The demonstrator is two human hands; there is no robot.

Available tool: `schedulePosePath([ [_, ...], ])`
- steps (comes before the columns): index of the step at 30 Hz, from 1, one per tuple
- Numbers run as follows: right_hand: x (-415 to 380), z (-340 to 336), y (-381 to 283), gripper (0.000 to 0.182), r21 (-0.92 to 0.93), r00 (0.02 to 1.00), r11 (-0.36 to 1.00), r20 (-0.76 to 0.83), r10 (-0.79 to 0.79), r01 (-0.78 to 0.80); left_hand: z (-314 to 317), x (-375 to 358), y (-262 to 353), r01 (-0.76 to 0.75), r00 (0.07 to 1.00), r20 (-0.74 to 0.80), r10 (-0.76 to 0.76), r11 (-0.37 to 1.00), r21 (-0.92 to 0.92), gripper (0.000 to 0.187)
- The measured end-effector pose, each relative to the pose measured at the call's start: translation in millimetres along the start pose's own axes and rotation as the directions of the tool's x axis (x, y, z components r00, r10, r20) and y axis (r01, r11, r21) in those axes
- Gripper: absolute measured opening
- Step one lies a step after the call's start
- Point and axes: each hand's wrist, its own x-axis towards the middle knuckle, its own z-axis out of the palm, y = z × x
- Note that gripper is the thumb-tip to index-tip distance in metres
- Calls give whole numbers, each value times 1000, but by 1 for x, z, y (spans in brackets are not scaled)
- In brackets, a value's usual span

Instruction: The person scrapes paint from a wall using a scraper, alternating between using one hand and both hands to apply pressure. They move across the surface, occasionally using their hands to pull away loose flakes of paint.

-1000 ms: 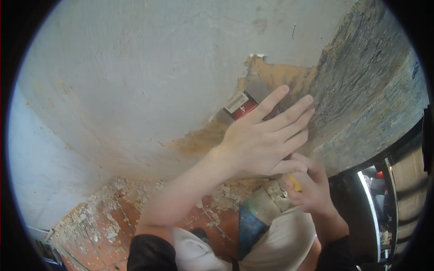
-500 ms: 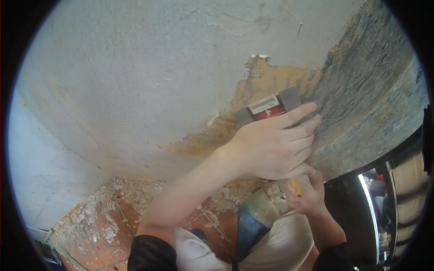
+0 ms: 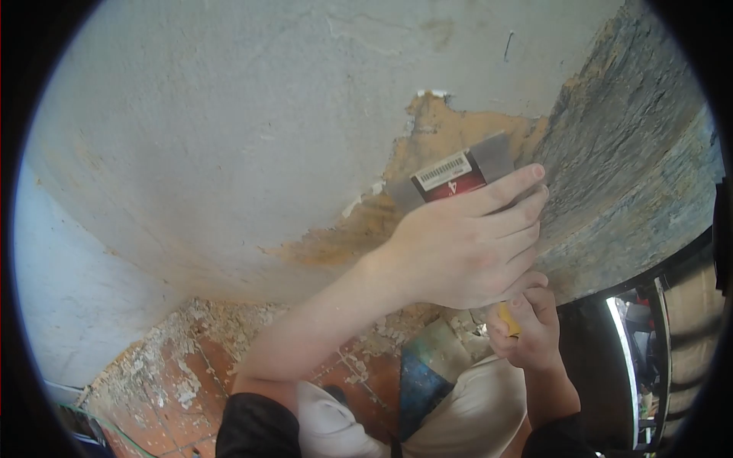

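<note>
A wide scraper [image 3: 495, 151] with a steel blade, a red and white barcode label and a yellow handle [image 3: 509, 320] lies against the wall. Its blade is over a tan patch [image 3: 450, 130] of bared wall. My left hand [image 3: 466, 240] is closed over the base of the blade, fingers side by side across it and thumb hidden. Below it, my right hand [image 3: 531, 324] is wrapped round the yellow handle. A ragged edge of lifted paint [image 3: 363, 200] runs along the left of the tan patch.
Grey painted wall [image 3: 229, 137] spreads to the left, rough dark wall [image 3: 626, 130] to the right. Paint flakes [image 3: 187, 389] litter the terracotta tile floor [image 3: 206, 366]. A blue and beige flat piece [image 3: 427, 366] lies between my knees. Dark shelving [image 3: 649, 359] stands at the right.
The scraper has shifted slightly upward on the wall, and its label shows more fully. My right hand has moved a little to the right with the handle.
</note>
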Motion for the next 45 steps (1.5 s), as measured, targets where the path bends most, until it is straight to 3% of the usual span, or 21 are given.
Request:
schedulePosePath([
  [2, 7, 11, -1, 24, 67, 999, 997, -15, 36, -35, 9, 1, 0, 82, 995, -67, -75, 992, 100, 31],
  [5, 8, -1, -8, 25, 55, 989, 992, 99, 111, -117, 3, 6, 6, 159, 979, -123, -161, 987, -22, 31],
  [9, 9, -21, -11, 26, 51, 990, 997, 132, 57, -64, 17, 7, 7, 79, 987, -138, -80, 997, -17, 31],
  [10, 10, -9, -14, 27, 17, 990, 990, 12, 142, -142, 14, 5, 8, 113, 986, -125, -107, 993, 39, 30],
  [11, 9, -1, -16, 27, 9, 989, 989, 9, 147, -147, 10, 4, 9, 119, 985, -132, -114, 992, 38, 30],
  [13, 10, 7, -18, 27, -78, 993, 992, 67, 101, -96, -3, 5, 7, 173, 974, -135, -181, 982, -72, 29],
  [15, 2, 1, -22, 29, -36, 979, 986, 112, 168, -165, -2, 4, 10, 148, 979, -127, -156, 986, -71, 30],
  [17, -4, -8, -20, 30, -69, 989, 988, 43, 142, -139, 9, 3, 9, 65, 992, -104, -75, 994, -90, 32],
  [19, -4, 0, -14, 32, -89, 992, 989, 31, 125, -122, 11, 3, 12, 118, 976, -168, -139, 985, -128, 32],
  [21, -6, 15, -12, 33, -293, 995, 951, 29, -97, 101, 0, 4, 10, 119, 971, -192, -139, 986, -113, 30],
  [22, -12, 24, -23, 31, -217, 1000, 976, 11, 20, -17, -3, 4, 12, 132, 964, -205, -167, 976, -173, 29],
  [25, -15, 19, -33, 32, -165, 992, 978, -11, 127, -127, 1, 7, 12, 116, 968, -201, -151, 978, -174, 30],
  [27, -7, 16, -22, 34, -177, 994, 979, 30, 106, -99, -5, 4, 5, 107, 978, -165, -128, 986, -129, 30],
  [29, -6, 33, -16, 37, -70, 996, 994, -34, 85, -88, -6, 6, 5, 107, 984, -132, -117, 991, -79, 31],
  [30, -9, 30, -20, 36, -120, 998, 992, 52, 40, -33, -9, 9, 5, 99, 978, -170, -119, 988, -120, 31],
  [32, -15, 22, -35, 36, -133, 997, 988, 21, 77, -74, -6, 9, 10, 107, 971, -192, -142, 977, -182, 32],
  [38, -11, 20, -49, 24, -163, 996, 986, 74, 58, -45, -3, 18, 7, 105, 941, -314, -123, 992, -75, 35],
  [40, -15, 16, -56, 25, -167, 993, 980, 19, 114, -109, 1, 21, 7, 51, 921, -385, -65, 998, -46, 36],
  [41, -14, 13, -58, 25, -175, 990, 974, -29, 139, -142, 4, 18, 7, 47, 922, -381, -62, 998, -49, 36],
  [43, -5, 5, -50, 26, -199, 985, 968, 40, 167, -156, 12, 10, 7, 48, 950, -310, -36, 998, 32, 38],
  [45, 2, 14, -43, 23, -336, 994, 942, 97, 49, -14, 7, 6, 11, 141, 923, -370, -109, 988, 58, 41],
])
